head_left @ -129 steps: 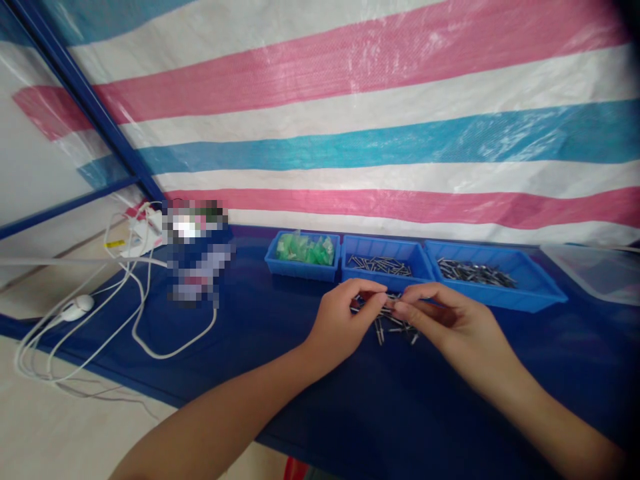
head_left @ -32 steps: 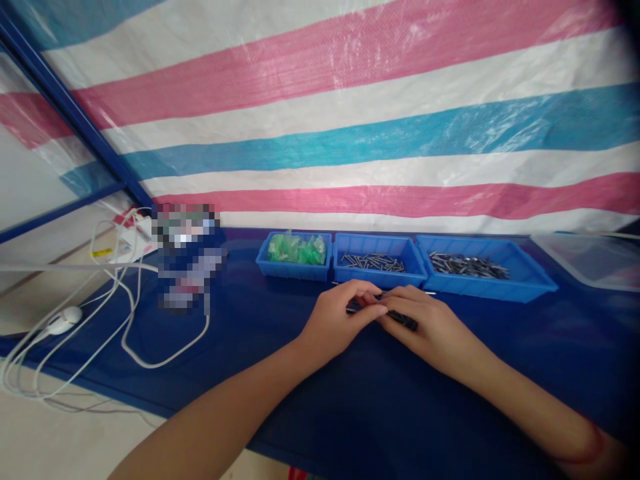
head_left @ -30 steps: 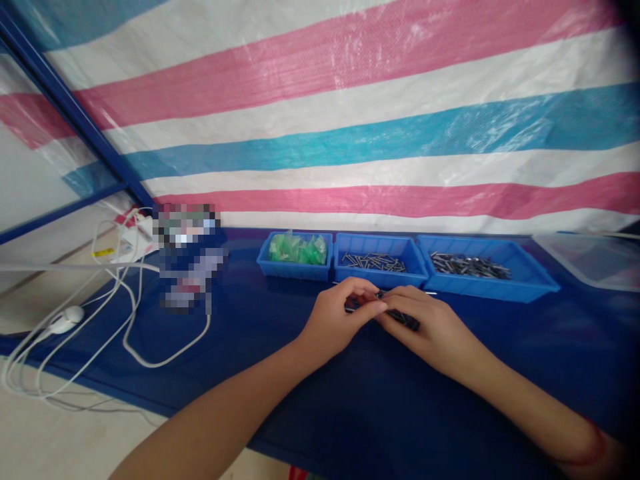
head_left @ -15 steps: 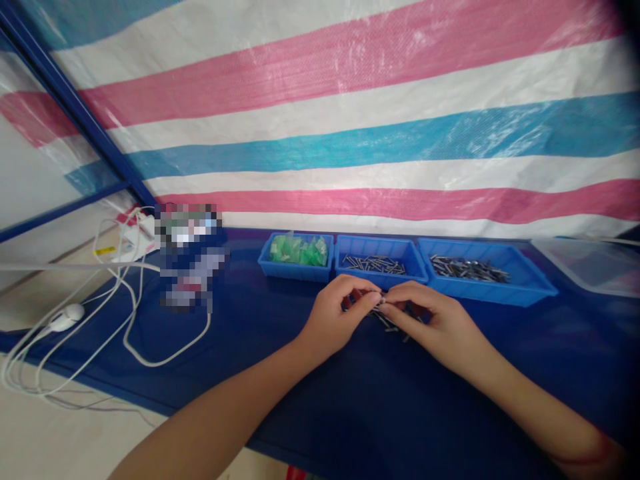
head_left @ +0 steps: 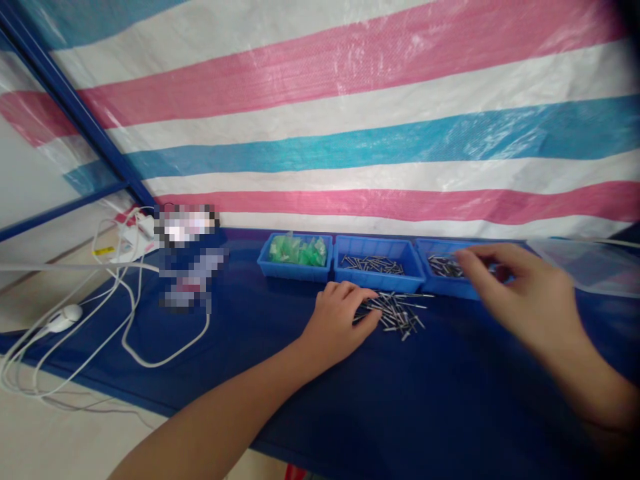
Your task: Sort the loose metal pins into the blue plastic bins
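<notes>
A loose pile of thin metal pins point(head_left: 400, 310) lies on the blue table point(head_left: 400, 407) in front of three blue bins. My left hand point(head_left: 340, 321) rests on the table with its fingers curled together on the left edge of that pile. My right hand point(head_left: 525, 293) hovers above the right bin point(head_left: 443, 287), which holds darker metal pins. This hand is smeared by motion, so I cannot make out whether its fingers hold anything. The middle bin point(head_left: 380, 281) holds more pins, and the left bin point(head_left: 295, 271) holds green plastic pieces point(head_left: 297, 250).
A clear plastic container point(head_left: 590, 267) sits at the far right. White cables point(head_left: 130, 327) and a blurred-out object point(head_left: 190, 260) lie to the left. A striped pink, white and blue tarp point(head_left: 350, 133) hangs right behind the bins.
My right hand has left the pile and swung up and right over the right bin. My left hand has dropped its pinch onto the pile's edge, and the pile is now uncovered.
</notes>
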`<state>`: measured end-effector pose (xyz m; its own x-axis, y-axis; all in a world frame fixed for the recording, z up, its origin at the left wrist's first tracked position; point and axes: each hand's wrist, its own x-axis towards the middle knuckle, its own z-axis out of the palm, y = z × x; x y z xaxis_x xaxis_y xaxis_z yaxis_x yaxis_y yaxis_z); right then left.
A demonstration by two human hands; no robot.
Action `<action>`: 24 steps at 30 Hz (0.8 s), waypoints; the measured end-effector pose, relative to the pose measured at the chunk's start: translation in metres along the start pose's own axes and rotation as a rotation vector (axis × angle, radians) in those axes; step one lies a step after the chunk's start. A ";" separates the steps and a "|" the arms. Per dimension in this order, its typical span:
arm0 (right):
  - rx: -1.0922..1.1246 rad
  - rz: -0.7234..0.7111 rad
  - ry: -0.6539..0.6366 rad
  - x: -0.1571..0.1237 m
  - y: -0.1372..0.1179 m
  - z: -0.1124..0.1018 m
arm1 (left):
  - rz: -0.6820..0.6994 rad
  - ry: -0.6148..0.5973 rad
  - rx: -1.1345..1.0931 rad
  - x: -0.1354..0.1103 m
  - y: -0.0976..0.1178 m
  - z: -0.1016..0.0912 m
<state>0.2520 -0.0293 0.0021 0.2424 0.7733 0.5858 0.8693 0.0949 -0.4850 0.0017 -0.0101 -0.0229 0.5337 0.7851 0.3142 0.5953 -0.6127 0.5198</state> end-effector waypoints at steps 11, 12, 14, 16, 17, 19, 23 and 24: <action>-0.297 0.047 0.017 0.024 0.062 0.000 | 0.017 -0.130 0.182 0.001 -0.003 0.003; -0.307 0.027 0.013 0.024 0.061 0.004 | 0.017 -0.131 0.185 0.002 -0.003 0.003; -0.333 0.004 0.024 0.023 0.059 0.012 | 0.015 -0.126 0.191 0.003 -0.002 0.002; -0.359 0.000 0.055 0.021 0.056 0.014 | 0.015 -0.113 0.195 0.004 -0.001 0.002; -0.368 0.001 0.070 0.020 0.053 0.014 | 0.015 -0.106 0.196 0.005 -0.002 0.003; -0.362 -0.020 0.092 0.017 0.044 0.011 | 0.018 -0.101 0.201 0.005 -0.004 0.003; -0.181 -0.253 0.063 0.006 0.010 0.006 | 0.039 -0.098 0.235 0.006 -0.007 0.004; -0.119 -0.321 0.037 0.002 0.000 0.006 | 0.044 -0.093 0.241 0.006 -0.007 0.004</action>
<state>0.2497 -0.0236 -0.0003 -0.0382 0.6922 0.7207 0.9474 0.2544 -0.1942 0.0028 -0.0016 -0.0281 0.6086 0.7525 0.2518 0.6904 -0.6585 0.2994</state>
